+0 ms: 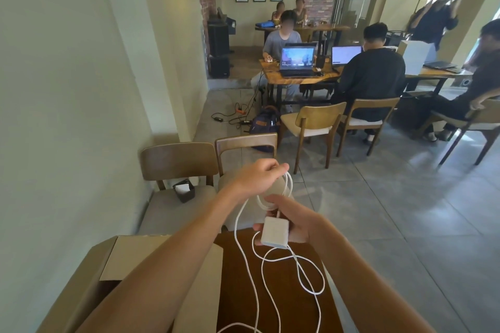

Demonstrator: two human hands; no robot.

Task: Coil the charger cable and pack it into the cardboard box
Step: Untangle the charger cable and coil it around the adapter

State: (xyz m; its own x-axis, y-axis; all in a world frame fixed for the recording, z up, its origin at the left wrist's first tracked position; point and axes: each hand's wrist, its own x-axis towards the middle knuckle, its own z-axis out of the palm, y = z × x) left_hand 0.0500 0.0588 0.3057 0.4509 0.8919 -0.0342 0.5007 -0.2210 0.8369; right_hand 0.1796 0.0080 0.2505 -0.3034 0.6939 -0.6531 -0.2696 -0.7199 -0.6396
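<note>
The white charger brick [274, 232] rests in my right hand [293, 220], held above the far edge of the dark wooden table [273, 303]. My left hand [258, 177] is raised just beyond it and pinches a loop of the white cable [286, 189] that runs down to the brick. The remaining cable [311, 281] trails in loose loops over the table. An open cardboard box [130, 259] stands at the table's left, partly hidden by my left forearm.
Two wooden chairs stand beyond the table; the left one [178, 162] carries a small dark holder [184, 190]. A wall [67, 116] runs close on the left. Several people work at laptops on tables [300, 77] farther back, with more chairs [316, 123] around them.
</note>
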